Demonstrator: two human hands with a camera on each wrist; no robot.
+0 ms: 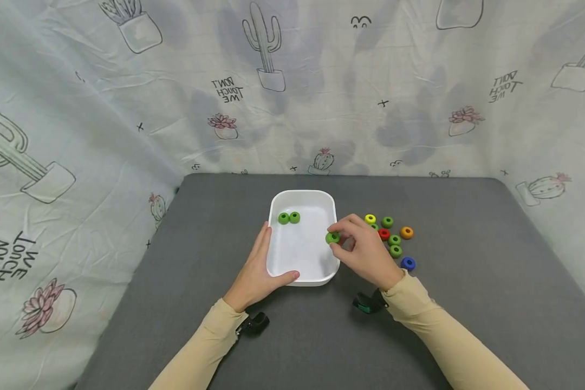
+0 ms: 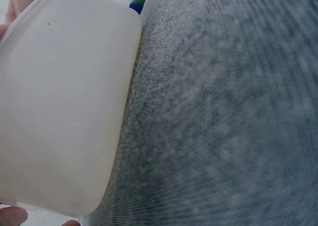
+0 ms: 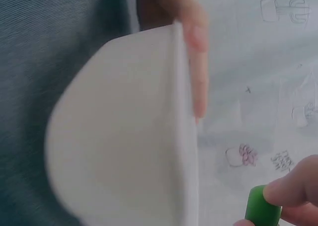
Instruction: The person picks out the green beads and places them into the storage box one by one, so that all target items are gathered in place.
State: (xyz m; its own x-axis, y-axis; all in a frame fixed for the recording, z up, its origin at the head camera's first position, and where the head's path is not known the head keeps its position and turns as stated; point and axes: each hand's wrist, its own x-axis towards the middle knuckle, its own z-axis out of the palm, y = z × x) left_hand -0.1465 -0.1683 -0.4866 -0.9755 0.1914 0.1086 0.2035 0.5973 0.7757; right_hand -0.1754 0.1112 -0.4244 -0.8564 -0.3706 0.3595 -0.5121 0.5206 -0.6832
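A white tray (image 1: 302,254) stands on the grey table, with two green beads (image 1: 289,218) lying side by side in its far left part. My left hand (image 1: 260,268) holds the tray at its near left corner, fingers along the left wall and thumb over the front rim. Between thumb and fingertips, my right hand (image 1: 363,246) pinches a green bead (image 1: 332,238) over the tray's right rim. In the right wrist view, that green bead (image 3: 262,206) shows at the lower right, above rim level.
Right of the tray, partly behind my right hand, lie several loose beads: green (image 1: 395,251), red (image 1: 384,234), yellow (image 1: 370,219), orange (image 1: 407,233) and blue (image 1: 408,264). A printed cloth (image 1: 312,124) hangs behind the grey table (image 1: 468,271).
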